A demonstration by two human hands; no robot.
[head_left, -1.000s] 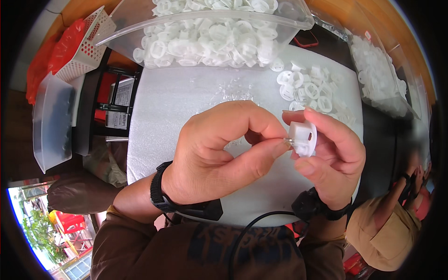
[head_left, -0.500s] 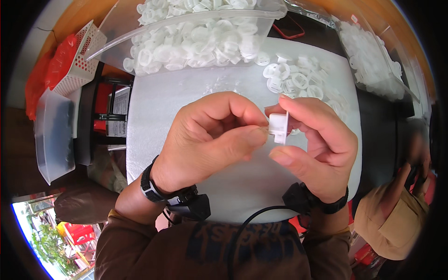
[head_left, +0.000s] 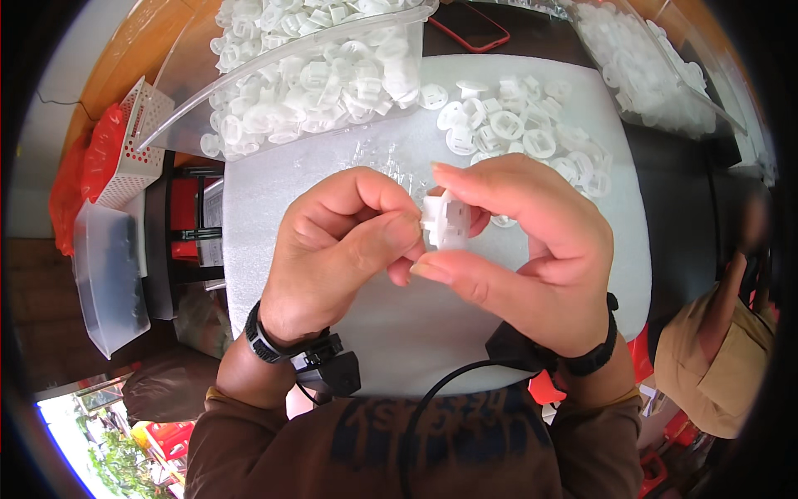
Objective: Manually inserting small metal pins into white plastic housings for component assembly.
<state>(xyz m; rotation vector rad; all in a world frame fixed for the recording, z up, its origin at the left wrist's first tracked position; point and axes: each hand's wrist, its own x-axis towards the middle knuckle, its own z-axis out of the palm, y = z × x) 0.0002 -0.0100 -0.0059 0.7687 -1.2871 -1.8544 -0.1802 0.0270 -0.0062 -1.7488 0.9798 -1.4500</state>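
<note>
Both hands meet over a white foam-covered table (head_left: 274, 183). My right hand (head_left: 524, 249) pinches a small white plastic part (head_left: 445, 220), squarish with raised ribs, between thumb and forefinger. My left hand (head_left: 341, 249) closes its fingertips against the left side of the same part. Whether a smaller piece sits in those left fingers is hidden. A loose heap of round white plastic parts (head_left: 524, 129) lies just beyond the hands.
A clear bag full of white parts (head_left: 316, 75) lies at the back left, another bag (head_left: 648, 66) at the back right. A red phone (head_left: 474, 25) lies between them. A clear tub (head_left: 108, 274) and white basket (head_left: 133, 141) stand left. Another person (head_left: 723, 358) sits right.
The hands have shifted slightly left and lower in view, and the white part has been turned between the fingers. Both hands keep hold of it.
</note>
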